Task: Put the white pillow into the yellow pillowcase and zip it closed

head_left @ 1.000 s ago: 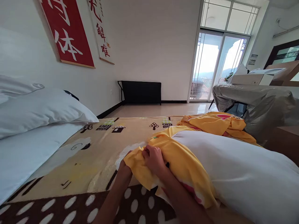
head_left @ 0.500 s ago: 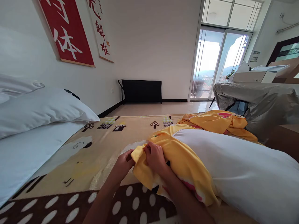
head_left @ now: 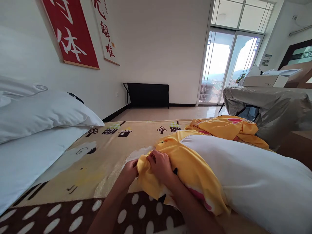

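Note:
A yellow pillowcase (head_left: 195,165) with pink and dark printed patches covers the near end of a plump white pillow (head_left: 253,172), which lies on the bed at the right. My left hand (head_left: 130,170) pinches the loose left edge of the pillowcase. Just right of it, my right hand (head_left: 159,164) grips the same cloth from above, fingers bent into it. The fingertips of both hands are partly hidden by folds. Beyond the white pillow lies a crumpled yellow-orange cloth (head_left: 224,126) with pink patches.
Stacked white pillows (head_left: 48,113) lie at the left on the patterned bed blanket (head_left: 117,146). A folded black frame (head_left: 148,95) leans against the far wall. At right stands a plastic-covered table (head_left: 265,97) with boxes (head_left: 265,80) on it, near a glass door (head_left: 219,68).
Both hands have shifted slightly with the pillowcase edge, the left one a little left and down. The cloth between them has bunched and rounded. The pillow stays where it was.

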A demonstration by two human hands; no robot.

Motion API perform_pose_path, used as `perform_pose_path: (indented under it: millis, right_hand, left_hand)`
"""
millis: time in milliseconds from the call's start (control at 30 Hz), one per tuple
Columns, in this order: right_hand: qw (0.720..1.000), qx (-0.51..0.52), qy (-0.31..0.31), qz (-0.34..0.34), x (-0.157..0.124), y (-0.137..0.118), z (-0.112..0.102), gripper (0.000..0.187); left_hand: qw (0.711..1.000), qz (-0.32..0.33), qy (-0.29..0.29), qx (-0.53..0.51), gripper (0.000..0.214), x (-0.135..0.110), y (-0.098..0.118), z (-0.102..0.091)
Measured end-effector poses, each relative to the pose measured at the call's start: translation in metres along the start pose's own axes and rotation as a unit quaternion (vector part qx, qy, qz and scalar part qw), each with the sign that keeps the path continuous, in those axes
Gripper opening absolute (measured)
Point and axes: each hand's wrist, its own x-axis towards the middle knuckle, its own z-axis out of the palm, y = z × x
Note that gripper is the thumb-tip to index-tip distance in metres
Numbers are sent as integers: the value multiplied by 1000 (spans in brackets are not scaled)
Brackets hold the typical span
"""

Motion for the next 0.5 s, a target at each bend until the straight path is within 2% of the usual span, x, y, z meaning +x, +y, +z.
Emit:
perform_pose_path:
  millis: [67,167,267,400,500]
  right_hand:
    - [1000,12,0,-8,-2,-1,-1,13]
    - [1000,19,-1,-21,-3,-4,-4,13]
    - [999,23,-3,-21,-4,-8,-9,11]
    - [1000,-1,-11,-15,-6,-16,-18,12]
    - [997,-74,-8,-12,-7,-19,-17,14]
  left_hand:
    - [998,-14,-12,-52,17,4,-5,-5]
    - [987,-35,-64,-144,15,7,-11,-16]
    - [981,-33,-90,-166,18,6,-14,-24]
    - [983,-26,-71,-170,23,-2,-12,-28]
    - [986,-19,-49,-159,25,-8,-12,-31]
